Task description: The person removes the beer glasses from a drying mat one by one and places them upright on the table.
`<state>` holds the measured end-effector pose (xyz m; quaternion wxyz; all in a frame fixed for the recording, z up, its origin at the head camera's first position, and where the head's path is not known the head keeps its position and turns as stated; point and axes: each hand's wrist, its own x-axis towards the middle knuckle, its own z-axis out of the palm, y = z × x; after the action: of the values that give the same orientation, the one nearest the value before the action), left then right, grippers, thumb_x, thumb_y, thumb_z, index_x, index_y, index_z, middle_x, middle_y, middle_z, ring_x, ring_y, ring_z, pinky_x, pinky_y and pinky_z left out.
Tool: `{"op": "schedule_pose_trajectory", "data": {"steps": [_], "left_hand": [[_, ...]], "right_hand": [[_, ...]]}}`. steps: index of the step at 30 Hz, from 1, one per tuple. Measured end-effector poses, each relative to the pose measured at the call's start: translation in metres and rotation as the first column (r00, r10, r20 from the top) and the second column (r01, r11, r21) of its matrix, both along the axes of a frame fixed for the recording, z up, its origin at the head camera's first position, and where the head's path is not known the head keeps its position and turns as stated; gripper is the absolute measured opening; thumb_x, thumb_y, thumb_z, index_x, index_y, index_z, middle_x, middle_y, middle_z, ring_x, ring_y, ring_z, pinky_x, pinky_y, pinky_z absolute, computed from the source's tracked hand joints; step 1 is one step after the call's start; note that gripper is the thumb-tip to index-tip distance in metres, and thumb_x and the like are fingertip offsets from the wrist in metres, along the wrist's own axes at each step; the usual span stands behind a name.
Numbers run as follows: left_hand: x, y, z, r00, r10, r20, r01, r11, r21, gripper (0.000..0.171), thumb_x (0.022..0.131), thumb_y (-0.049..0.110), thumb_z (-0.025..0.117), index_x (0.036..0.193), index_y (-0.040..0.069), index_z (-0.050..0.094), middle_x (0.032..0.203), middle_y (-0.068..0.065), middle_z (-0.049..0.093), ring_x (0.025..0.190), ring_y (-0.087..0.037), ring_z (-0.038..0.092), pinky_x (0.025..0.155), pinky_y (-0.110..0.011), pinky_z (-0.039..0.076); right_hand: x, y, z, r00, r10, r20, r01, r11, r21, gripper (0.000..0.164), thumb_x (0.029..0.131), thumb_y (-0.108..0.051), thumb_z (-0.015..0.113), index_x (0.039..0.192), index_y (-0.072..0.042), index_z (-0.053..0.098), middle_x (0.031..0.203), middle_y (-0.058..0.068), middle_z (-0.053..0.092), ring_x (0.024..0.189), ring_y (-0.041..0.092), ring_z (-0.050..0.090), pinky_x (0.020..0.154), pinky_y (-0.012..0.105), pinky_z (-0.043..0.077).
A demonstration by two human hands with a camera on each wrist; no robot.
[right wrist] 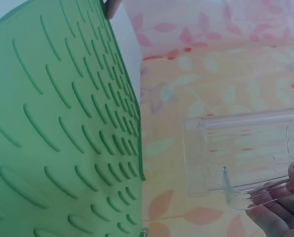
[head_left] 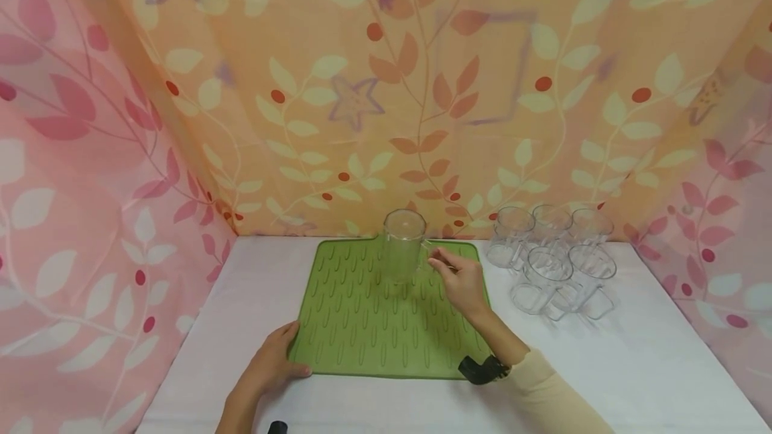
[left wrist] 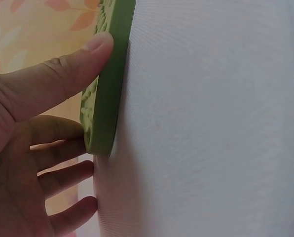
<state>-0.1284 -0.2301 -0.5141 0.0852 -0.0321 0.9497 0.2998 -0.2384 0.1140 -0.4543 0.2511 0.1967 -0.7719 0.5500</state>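
Observation:
My right hand holds a clear glass mug by its handle, fingers curled round it. The mug is over the back half of a green ridged mat; in the right wrist view a gap shows between the two. At the mat's front left corner is my left hand. Its thumb lies on the mat's front edge, while the loosely spread fingers are at the left side, some touching the rim.
Several more clear glass mugs stand close together on the white table, right of the mat. Patterned orange cloth hangs behind, with pink cloth at both sides. A black wrist camera mount overlaps the mat's front right corner.

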Motion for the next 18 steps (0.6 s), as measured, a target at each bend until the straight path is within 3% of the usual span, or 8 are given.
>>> {"op": "schedule_pose_trajectory", "data": {"steps": [11, 18], "left_hand": [[-0.002, -0.002, -0.002, 1.0, 0.003, 0.015, -0.003, 1.0, -0.002, 0.105, 0.06, 0.023, 0.09, 0.145, -0.008, 0.037, 0.149, -0.029, 0.038, 0.138, -0.051, 0.033, 0.112, -0.065, 0.03], [-0.001, -0.001, -0.001, 1.0, -0.006, 0.006, 0.006, 1.0, 0.006, 0.105, 0.059, 0.023, 0.09, 0.144, -0.009, 0.037, 0.149, -0.03, 0.038, 0.137, -0.051, 0.033, 0.112, -0.065, 0.03]], "right_hand": [[0.012, 0.016, 0.006, 0.998, -0.034, -0.046, 0.036, 0.999, 0.025, 0.021, 0.082, 0.0, 0.074, 0.102, 0.006, 0.074, 0.087, 0.019, 0.075, 0.075, 0.029, 0.074, 0.066, 0.007, 0.054], [0.015, 0.028, 0.008, 0.999, -0.049, -0.021, 0.05, 0.999, 0.019, 0.02, 0.082, 0.0, 0.073, 0.102, 0.005, 0.074, 0.087, 0.018, 0.075, 0.078, 0.001, 0.071, 0.067, 0.007, 0.054]]}}
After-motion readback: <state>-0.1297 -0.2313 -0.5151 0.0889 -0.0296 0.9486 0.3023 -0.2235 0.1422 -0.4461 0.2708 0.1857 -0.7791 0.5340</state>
